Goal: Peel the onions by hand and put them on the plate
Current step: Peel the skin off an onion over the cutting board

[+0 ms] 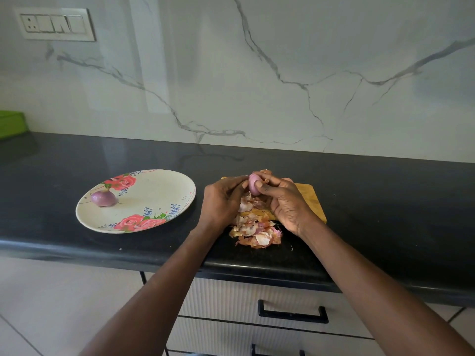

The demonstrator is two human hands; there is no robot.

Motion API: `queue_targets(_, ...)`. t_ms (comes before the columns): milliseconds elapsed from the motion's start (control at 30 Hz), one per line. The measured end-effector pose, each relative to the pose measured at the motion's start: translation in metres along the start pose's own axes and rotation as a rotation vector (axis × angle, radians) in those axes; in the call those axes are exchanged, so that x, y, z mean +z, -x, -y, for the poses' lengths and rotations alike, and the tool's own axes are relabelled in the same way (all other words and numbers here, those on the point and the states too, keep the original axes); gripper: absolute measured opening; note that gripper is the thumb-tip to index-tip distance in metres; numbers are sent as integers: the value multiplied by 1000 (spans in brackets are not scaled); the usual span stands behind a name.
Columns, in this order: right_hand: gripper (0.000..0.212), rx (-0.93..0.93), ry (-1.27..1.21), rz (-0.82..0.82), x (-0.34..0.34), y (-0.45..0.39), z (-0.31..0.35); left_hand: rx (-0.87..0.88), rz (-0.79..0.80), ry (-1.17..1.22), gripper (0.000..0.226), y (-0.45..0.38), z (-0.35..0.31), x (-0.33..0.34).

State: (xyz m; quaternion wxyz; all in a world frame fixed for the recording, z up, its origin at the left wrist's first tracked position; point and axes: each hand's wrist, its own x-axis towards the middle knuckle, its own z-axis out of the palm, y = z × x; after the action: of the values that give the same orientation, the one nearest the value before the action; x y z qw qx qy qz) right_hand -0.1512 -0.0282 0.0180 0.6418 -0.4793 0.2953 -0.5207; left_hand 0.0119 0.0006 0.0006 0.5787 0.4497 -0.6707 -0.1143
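Above cutting board, at 12 o'clock: left hand and right hand curl fingers round nearly bare onion. Plate at 9 o'clock holds one peeled onion. Skins piled below. Second onion not yet plated.

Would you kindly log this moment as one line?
left hand + right hand: peeling onion | plate: one peeled onion
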Motion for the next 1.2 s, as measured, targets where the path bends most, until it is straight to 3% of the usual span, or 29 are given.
queue_targets(300, 36, -12, 74, -13, -2, -1, -2, 62, 22, -44, 26, -1, 2, -2)
queue_targets(433, 26, -31, 169, -62, -3, -2, -5, 97, 3, -65, 23, 1, 1, -1)
queue_targets(733, 29, -49, 248, -58, -2, -2, -4, 6, -40, -1, 28, 3, -4, -1)
queue_targets(967, 22, -22, 137, 69, 1, 3, -1, -170, -67, 92, 21, 1, -5, -1)
queue_targets(1200, 34, 13, -13, 98, 1, 2, 0, -238, -164, -83, 29, -4, 2, 2)
